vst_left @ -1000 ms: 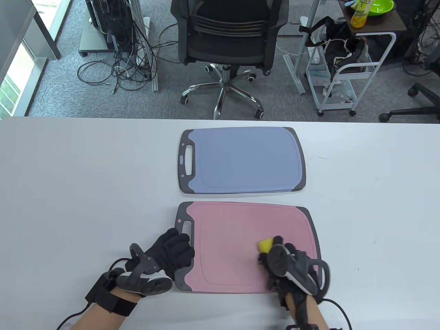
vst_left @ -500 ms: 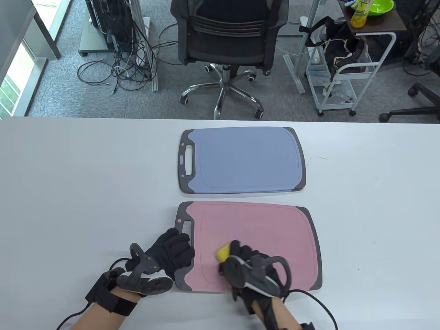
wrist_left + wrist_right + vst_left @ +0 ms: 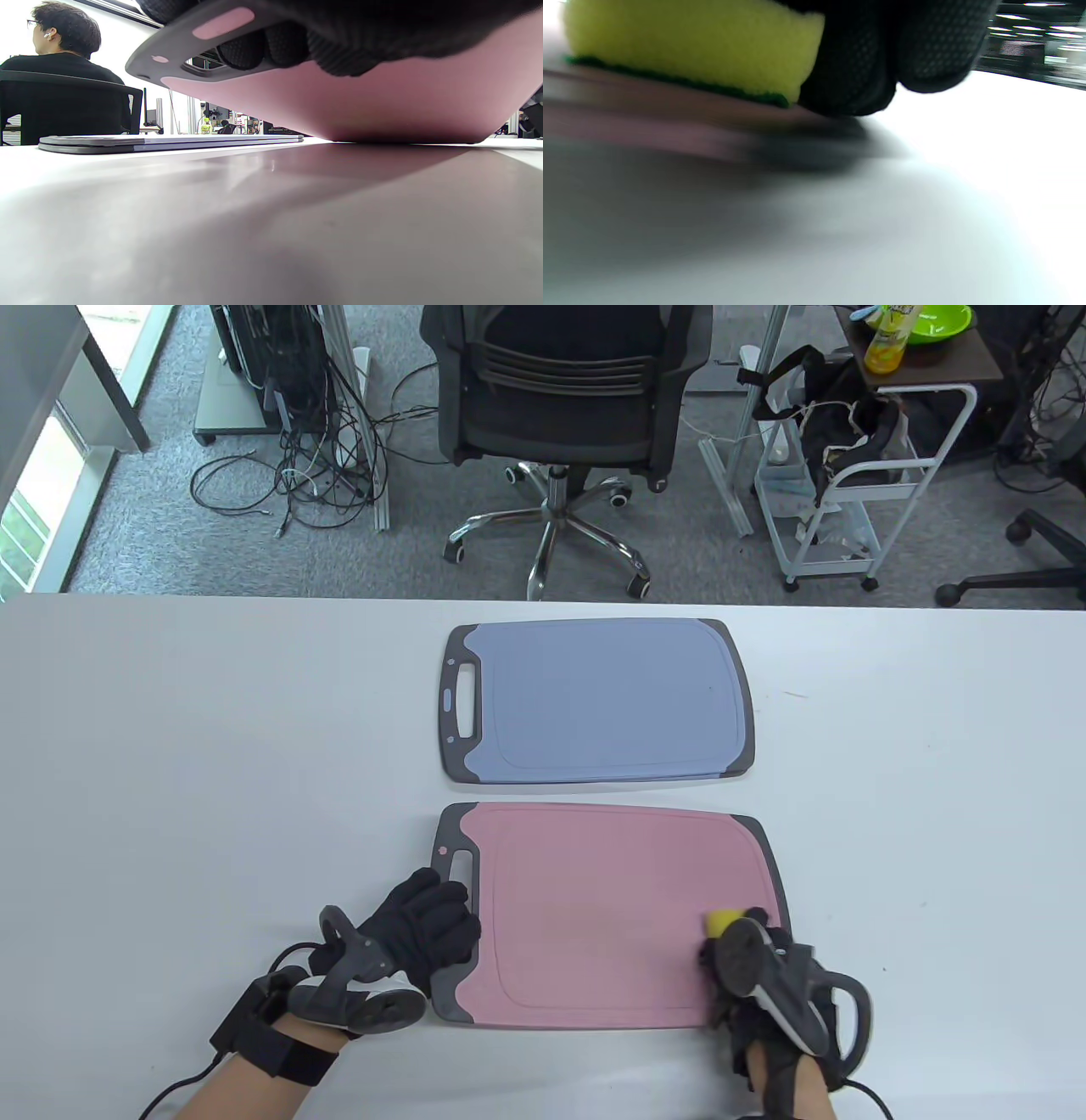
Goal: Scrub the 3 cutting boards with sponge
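In the table view, the left hand (image 3: pixel 416 937) lies at the lower left of centre, its fingers (image 3: pixel 437 899) laid over the grey handle edge of the pink cutting board (image 3: pixel 594 899). The left wrist view shows fingertips (image 3: pixel 250 51) curled under that edge by the handle slot, so the hand grips the board and its handle end is tilted up off the desk (image 3: pixel 212 772). The pink board fills the lower middle of the frame, lying lengthwise with its handle to the left. Just above it in the frame, close but apart, the blue cutting board (image 3: pixel 602 700) lies flat, handle also to the left; only these two boards show. At the pink board's lower right corner, the right hand (image 3: pixel 764 976) holds the yellow sponge (image 3: pixel 724 920), fingers (image 3: pixel 865 63) wrapped round it. In the right wrist view, the sponge's (image 3: pixel 691 42) green scouring face is pressed down on the pink surface near the edge; that view is blurred.
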Action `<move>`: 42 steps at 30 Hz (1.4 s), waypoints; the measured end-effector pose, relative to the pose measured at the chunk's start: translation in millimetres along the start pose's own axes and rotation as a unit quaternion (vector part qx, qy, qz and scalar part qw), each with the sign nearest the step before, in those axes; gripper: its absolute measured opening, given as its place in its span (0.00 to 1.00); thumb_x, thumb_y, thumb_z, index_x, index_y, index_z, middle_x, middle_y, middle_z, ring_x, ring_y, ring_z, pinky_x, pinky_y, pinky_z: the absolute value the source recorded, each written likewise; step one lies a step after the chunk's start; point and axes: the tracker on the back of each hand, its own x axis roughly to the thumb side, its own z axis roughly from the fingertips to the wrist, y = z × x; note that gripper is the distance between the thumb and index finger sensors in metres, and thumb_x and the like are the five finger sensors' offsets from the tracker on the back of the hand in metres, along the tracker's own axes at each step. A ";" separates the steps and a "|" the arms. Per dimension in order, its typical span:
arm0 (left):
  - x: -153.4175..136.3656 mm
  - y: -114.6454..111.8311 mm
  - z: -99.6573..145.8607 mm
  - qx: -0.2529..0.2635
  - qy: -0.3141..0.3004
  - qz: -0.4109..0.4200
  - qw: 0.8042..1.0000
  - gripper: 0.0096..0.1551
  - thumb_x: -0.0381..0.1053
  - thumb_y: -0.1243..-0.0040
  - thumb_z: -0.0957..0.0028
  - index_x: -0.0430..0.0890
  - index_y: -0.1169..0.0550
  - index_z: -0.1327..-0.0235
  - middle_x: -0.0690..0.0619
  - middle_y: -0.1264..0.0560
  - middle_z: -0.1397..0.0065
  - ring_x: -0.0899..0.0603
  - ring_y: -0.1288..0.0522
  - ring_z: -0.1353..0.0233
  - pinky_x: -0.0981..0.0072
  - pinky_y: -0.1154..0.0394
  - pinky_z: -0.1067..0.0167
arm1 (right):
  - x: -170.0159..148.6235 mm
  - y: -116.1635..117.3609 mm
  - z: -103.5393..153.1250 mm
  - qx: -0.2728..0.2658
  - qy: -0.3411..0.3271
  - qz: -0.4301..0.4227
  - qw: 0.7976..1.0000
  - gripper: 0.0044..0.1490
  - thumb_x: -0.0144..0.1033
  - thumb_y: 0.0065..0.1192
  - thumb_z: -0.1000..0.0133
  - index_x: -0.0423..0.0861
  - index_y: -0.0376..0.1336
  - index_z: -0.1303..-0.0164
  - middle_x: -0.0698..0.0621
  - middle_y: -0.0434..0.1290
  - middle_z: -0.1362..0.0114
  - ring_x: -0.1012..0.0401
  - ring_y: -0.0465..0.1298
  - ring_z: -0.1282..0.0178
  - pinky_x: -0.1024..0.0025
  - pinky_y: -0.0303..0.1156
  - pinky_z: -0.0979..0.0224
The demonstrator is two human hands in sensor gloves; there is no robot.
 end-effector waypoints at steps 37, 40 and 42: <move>0.5 -0.2 -1.0 -0.004 0.003 -0.002 1.000 0.25 0.56 0.35 0.37 0.55 0.34 0.33 0.58 0.29 0.29 0.45 0.32 0.19 0.40 0.38 0.22 | 132.5 -20.0 53.7 -0.024 -0.280 -0.009 0.960 0.48 0.61 0.54 0.45 0.37 0.59 0.25 0.43 0.72 0.41 0.55 0.78 0.53 0.54 0.75 0.44; 0.5 -0.2 -1.0 -0.004 0.003 -0.003 1.000 0.25 0.56 0.35 0.37 0.56 0.34 0.33 0.59 0.29 0.29 0.45 0.31 0.19 0.40 0.38 0.22 | 193.3 -26.6 91.9 -0.039 -0.378 0.019 0.925 0.48 0.62 0.53 0.45 0.39 0.59 0.24 0.44 0.72 0.40 0.56 0.78 0.52 0.55 0.75 0.43; 0.5 -0.1 -1.1 -0.003 0.002 -0.003 1.000 0.25 0.56 0.35 0.37 0.56 0.34 0.33 0.59 0.29 0.29 0.45 0.31 0.19 0.40 0.38 0.22 | 218.1 -30.2 108.6 -0.063 -0.421 0.043 0.904 0.48 0.62 0.52 0.45 0.39 0.59 0.24 0.45 0.73 0.40 0.56 0.78 0.52 0.55 0.76 0.43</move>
